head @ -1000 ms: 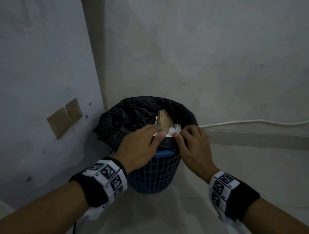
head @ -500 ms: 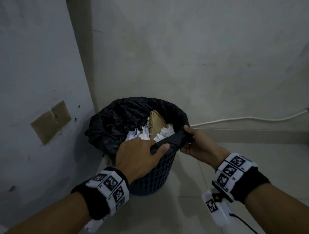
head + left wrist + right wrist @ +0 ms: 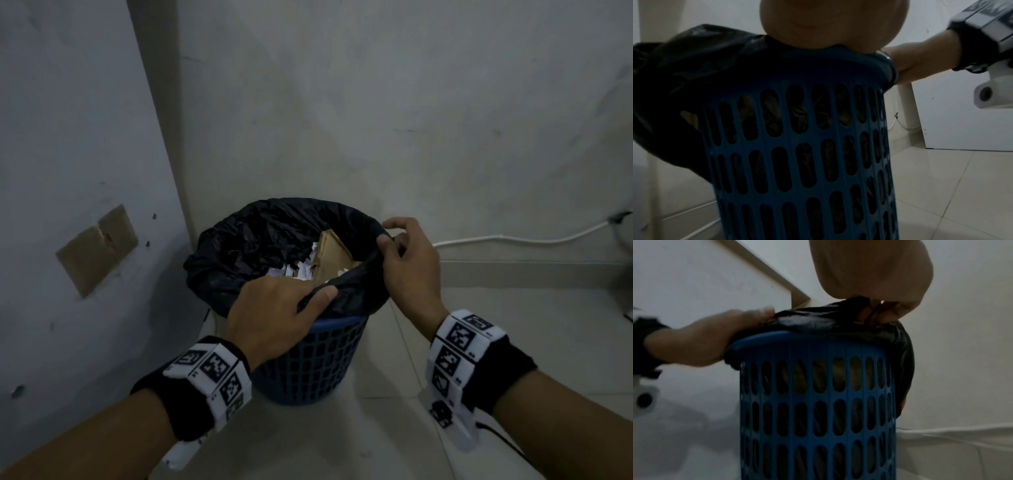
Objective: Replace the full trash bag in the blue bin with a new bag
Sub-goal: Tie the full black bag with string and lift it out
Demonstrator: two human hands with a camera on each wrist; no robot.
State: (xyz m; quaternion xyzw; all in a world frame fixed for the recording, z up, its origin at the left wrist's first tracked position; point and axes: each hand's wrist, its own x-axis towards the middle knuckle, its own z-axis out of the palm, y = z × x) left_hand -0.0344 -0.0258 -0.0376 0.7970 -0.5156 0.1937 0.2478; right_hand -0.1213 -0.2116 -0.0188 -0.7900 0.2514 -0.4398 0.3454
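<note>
A blue slotted plastic bin stands on the floor in a corner, lined with a black trash bag folded over its rim. Inside lie white paper scraps and a piece of brown cardboard. My left hand grips the bag's edge at the near rim, thumb over the plastic. My right hand pinches the bag's edge at the right rim, lifting it off. The wrist views show the bin, with the bag bunched on top and freed from the near blue rim.
Grey walls meet in a corner right behind the bin. A brown patch is on the left wall. A white cable runs along the right wall's base. Pale floor tiles spread to the right and near side.
My right hand has moved from the near rim round to the right side, pulling the bag's edge up and inward. The near blue rim is now bare. My left hand keeps its grip.
</note>
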